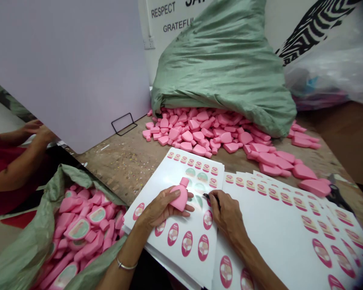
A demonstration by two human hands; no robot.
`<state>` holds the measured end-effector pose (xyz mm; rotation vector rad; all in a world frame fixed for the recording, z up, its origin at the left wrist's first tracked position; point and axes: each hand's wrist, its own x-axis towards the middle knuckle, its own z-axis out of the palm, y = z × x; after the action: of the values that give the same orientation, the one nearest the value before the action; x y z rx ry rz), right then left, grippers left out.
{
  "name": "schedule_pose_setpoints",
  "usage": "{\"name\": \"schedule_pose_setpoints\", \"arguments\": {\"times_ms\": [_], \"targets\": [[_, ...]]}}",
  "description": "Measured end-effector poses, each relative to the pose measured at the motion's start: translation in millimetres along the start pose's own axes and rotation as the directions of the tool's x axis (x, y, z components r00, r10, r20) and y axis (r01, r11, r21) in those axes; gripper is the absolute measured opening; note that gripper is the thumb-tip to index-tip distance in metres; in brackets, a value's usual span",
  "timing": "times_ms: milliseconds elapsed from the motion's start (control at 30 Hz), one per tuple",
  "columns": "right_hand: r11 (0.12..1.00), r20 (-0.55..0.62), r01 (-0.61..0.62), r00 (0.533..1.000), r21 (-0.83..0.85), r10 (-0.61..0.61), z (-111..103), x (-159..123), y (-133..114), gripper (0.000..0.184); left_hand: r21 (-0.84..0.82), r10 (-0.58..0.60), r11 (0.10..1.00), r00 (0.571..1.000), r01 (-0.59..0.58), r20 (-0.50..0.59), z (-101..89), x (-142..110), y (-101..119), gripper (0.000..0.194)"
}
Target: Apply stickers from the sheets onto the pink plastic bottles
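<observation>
Left hand (160, 207) curled round a pink bottle (180, 197), fingers wrapped over its body, neck pointing up and away. No label shows on the side facing the camera. Bottle is held just above a white label sheet (181, 237), not resting on it. Thin bracelet (127, 266) on left wrist.

Right hand (226, 215) beside the bottle, fingers pressed together, pinching a small dark tool (207, 196), maybe tweezers, too small to tell. Its tip is near the sheet, just beside the bottle. Hands are close but not touching.

Sheet has rows of pink oval labels, some spots already peeled. 2nd stack of sheets (275, 225) fanned out to the right, overlapping the 1st, with smaller labels along the far edges.

Wooden table (109, 169) under it all. Pile of pink bottles (205, 133) spills from a green sack (224, 68) at the back, 1 row reaching the sheets. Open sack (21, 237) at lower left holds labelled bottles (78, 228).

Another person's hands (33, 131) far left, red sleeve (3, 161), well apart from the sheets. Lilac panel (63, 68) and wire stand (124, 123) at back left, plastic bag (320, 72) back right.
</observation>
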<state>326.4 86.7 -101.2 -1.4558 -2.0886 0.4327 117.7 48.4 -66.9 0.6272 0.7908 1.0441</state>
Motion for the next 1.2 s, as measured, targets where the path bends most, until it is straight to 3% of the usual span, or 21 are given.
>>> {"name": "schedule_pose_setpoints", "arguments": {"times_ms": [667, 1000, 1200], "targets": [[0.999, -0.038, 0.013, 0.999, -0.047, -0.015, 2.6, -3.4, -1.5, 0.018, -0.008, -0.034, 0.999, 0.999, 0.034, 0.008, -1.5, 2.3, 0.6, 0.027], [0.974, -0.062, 0.084, 0.993, -0.212, -0.099, 8.5, -2.9, -2.7, 0.023, -0.036, -0.047, 0.998, 0.999, 0.047, 0.000, -0.6, 2.3, 1.1, 0.031], [0.974, 0.069, 0.018, 0.998, -0.226, -0.003, -1.9, 4.6, -10.5, 0.023, 0.088, -0.044, 0.995, 0.999, 0.045, -0.016, 3.3, 2.6, -2.3, 0.032]]}}
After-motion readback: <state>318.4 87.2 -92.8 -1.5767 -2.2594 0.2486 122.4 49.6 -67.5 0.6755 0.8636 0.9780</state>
